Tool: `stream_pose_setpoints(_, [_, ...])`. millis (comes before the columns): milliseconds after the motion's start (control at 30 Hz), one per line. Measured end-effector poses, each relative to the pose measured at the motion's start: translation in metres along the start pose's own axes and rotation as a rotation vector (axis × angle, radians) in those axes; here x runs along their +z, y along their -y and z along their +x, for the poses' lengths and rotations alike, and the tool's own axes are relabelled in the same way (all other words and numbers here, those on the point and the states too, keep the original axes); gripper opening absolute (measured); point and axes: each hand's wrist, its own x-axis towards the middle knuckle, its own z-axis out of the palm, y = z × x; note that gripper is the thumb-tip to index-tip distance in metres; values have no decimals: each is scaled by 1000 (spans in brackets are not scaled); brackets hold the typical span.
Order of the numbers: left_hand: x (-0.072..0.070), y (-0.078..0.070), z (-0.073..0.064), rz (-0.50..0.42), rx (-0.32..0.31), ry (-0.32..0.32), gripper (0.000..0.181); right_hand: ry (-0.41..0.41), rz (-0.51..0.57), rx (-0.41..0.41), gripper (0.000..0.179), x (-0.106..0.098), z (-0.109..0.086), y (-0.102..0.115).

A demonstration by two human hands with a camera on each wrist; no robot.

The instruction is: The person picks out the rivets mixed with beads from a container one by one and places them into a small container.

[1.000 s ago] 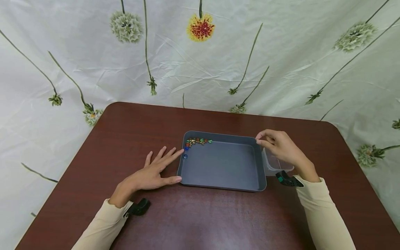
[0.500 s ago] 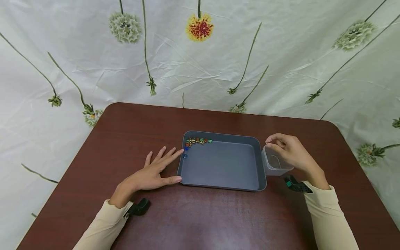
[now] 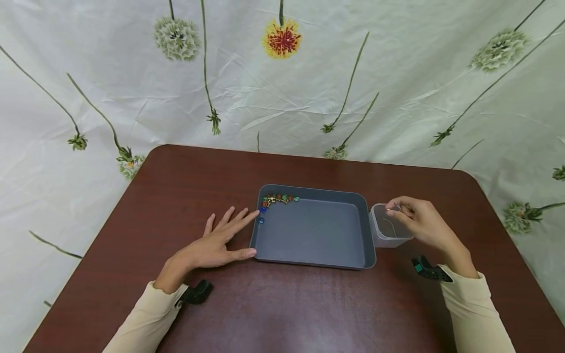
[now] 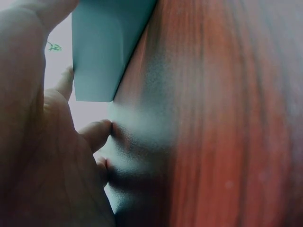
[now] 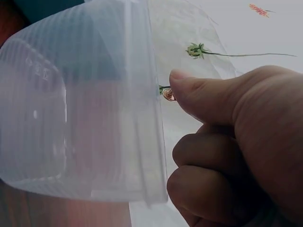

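Note:
My right hand (image 3: pixel 423 221) hovers over the clear plastic tub (image 3: pixel 383 241), thumb and forefinger pinching a small round coppery piece (image 5: pixel 168 94) with ring-like lines; the fingertips hide part of it. In the right wrist view, that piece is just beyond the tub's rim, and the other fingers are curled. My left hand (image 3: pixel 216 245) lies with fingers spread at the left side of the grey tray (image 3: pixel 313 230), thumb and a fingertip right at its edge. Small shiny red, green and gold pieces (image 3: pixel 279 198) line the tray's far left corner, with blue pieces (image 3: pixel 263 209) down its left side.
The tub stands close against the tray's right side on a dark red-brown table (image 3: pixel 282 304). A white cloth with printed flowers (image 3: pixel 282 88) hangs behind the table. Each wrist wears a black band (image 3: pixel 197 292).
My right hand has moved right and nearer to me, from the tray's far right corner to over the tub, still pinching the small piece. The left hand stays put.

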Motion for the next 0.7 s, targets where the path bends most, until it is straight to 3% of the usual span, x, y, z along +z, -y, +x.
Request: stream_pose_setpoints(700, [1,-2,1,10,-1,-3,85,-57,3,-8,9,-1,-8,-4])
